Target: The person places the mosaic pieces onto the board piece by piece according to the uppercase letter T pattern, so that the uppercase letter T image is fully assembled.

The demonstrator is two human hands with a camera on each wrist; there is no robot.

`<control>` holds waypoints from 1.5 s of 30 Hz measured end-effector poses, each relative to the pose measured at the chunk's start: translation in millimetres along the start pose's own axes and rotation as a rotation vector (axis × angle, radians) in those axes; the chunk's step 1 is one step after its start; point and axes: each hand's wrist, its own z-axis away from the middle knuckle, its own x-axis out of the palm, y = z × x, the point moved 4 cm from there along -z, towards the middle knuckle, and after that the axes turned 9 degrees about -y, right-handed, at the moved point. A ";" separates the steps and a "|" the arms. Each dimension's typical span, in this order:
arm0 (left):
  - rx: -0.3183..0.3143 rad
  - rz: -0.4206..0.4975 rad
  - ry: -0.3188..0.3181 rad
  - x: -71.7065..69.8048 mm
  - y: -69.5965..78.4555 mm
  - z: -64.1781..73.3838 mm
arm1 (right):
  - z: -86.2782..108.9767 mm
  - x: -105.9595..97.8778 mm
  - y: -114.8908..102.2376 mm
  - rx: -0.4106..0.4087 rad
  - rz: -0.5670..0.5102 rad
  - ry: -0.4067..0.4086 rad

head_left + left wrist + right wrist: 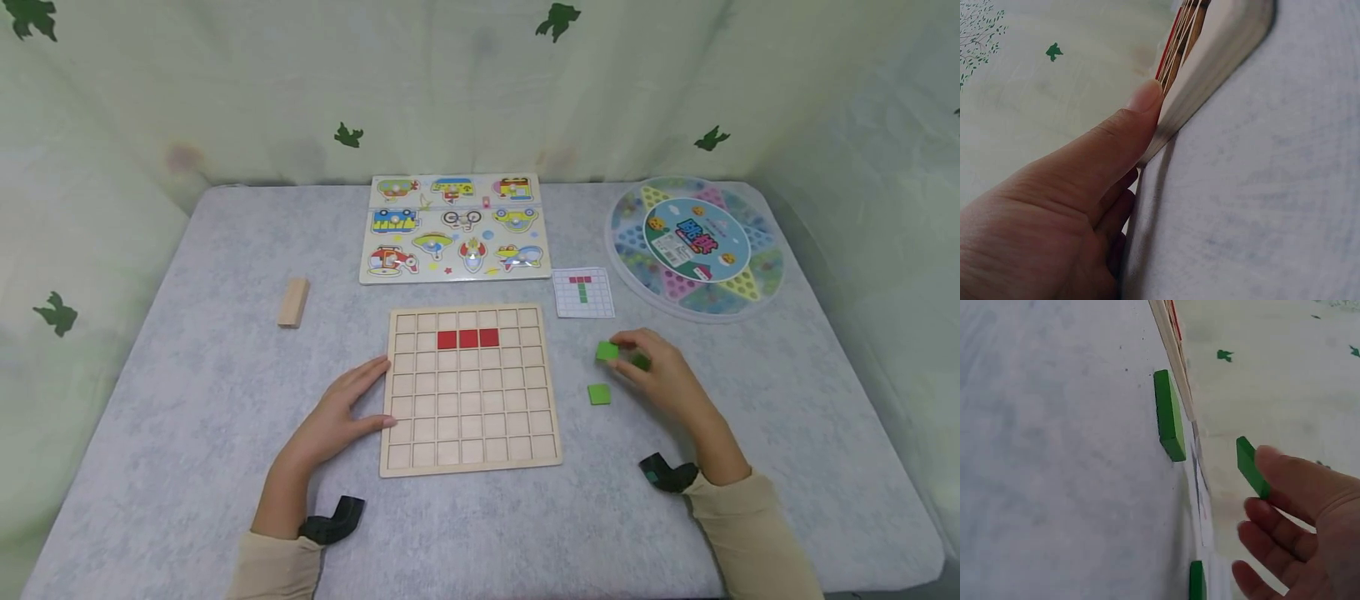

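A square wooden grid board (471, 472) lies in the middle, with three red tiles (468, 339) side by side in its second row. My left hand (333, 421) rests at the board's left edge, thumb on the rim and fingers stretched along the side. In the left wrist view the thumb (1141, 103) touches the board's edge. My right hand (663, 375) pinches a green square tile (607, 351) between thumb and fingers, raised above the table in the right wrist view. A second green tile (599, 394) lies below it, and another (641, 362) is partly hidden by the hand.
A pattern card (583, 307) with a red and green T lies right of the board's top corner. Behind stand a vehicle puzzle (455, 271) and a round game box (626, 271). A wooden block (293, 303) lies at left on the table (180, 400).
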 end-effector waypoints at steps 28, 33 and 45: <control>0.007 0.008 0.001 0.4 -0.2 -0.9 | -90.4 94.9 -98.9 -0.263 -0.296 -0.058; 0.006 -0.003 0.002 0.6 -0.5 -1.1 | -92.7 104.3 -91.0 -0.228 -0.259 -0.127; -0.011 0.005 -0.010 0.2 -0.4 -0.8 | -92.5 110.1 -89.3 -0.256 -0.086 -0.167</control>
